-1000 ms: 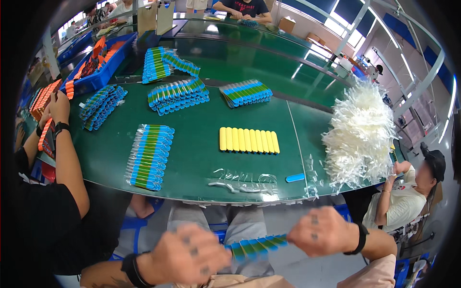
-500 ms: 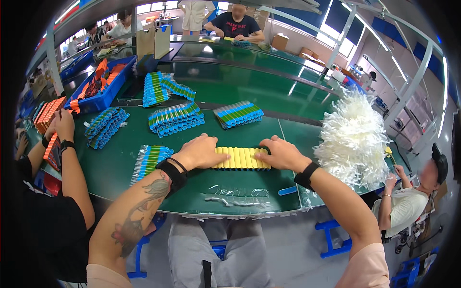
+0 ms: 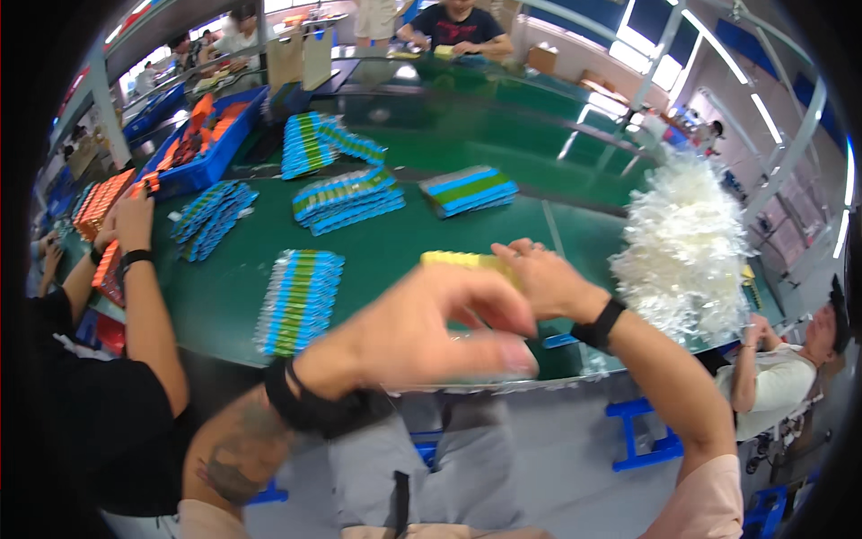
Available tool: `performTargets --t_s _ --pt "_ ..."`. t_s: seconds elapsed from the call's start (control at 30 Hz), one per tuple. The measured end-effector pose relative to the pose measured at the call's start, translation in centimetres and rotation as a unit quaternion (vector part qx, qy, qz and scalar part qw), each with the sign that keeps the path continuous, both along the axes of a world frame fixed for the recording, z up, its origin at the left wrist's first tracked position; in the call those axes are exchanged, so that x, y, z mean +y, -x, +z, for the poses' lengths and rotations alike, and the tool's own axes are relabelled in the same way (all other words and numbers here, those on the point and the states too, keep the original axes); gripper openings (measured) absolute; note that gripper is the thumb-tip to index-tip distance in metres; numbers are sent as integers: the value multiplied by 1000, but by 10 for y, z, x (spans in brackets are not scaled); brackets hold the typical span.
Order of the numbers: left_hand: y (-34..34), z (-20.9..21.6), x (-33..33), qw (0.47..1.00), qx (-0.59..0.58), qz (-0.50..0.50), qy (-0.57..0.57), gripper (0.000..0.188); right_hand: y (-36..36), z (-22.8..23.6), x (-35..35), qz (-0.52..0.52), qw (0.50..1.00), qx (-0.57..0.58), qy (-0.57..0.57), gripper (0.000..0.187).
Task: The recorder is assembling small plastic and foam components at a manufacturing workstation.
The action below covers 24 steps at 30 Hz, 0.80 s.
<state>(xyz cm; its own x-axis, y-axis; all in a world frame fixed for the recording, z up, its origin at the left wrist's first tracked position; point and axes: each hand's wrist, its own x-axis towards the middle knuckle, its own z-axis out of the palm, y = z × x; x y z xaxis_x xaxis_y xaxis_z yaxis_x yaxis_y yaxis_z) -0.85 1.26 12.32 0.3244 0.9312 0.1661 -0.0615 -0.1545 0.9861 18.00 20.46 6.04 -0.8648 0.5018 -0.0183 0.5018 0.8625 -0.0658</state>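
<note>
A row of joined yellow strips (image 3: 452,258) lies on the green table, partly hidden behind my left hand. My right hand (image 3: 552,280) holds its right end, with the fingers bent over it. My left hand (image 3: 422,328) is raised nearer to me, blurred by motion; a gap shows between its thumb and fingers, and I see nothing held. To its left lies a flat blue-and-green striped pack (image 3: 301,296). A small blue strip (image 3: 561,340) lies near the table's front edge, below my right wrist.
More striped packs (image 3: 350,199) lie farther back. A large heap of clear-white plastic pieces (image 3: 678,256) stands at right. A blue crate (image 3: 211,148) with orange items is at back left. Co-workers sit on both sides and across; one hand (image 3: 135,220) at left handles orange strips.
My left hand has let go of the yellow row's left end and come up toward me. My right hand stays at its right end. The view has shifted slightly.
</note>
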Motion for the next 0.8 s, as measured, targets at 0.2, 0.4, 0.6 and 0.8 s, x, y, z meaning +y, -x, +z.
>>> performTargets --t_s 0.2,0.4,0.6,0.8 --pt "-31 29 -78 972 -149 -98 -152 28 41 9 -6 24 999 2 37 97" --pt "-14 42 -86 981 -139 -11 -133 26 69 -4 -6 21 998 -13 61 98" --pt "-22 47 -80 976 -165 -11 -139 25 61 2 -11 5 997 -19 74 99" --pt "-35 39 -83 969 -199 -28 -142 23 62 0 -9 17 997 -17 79 102"
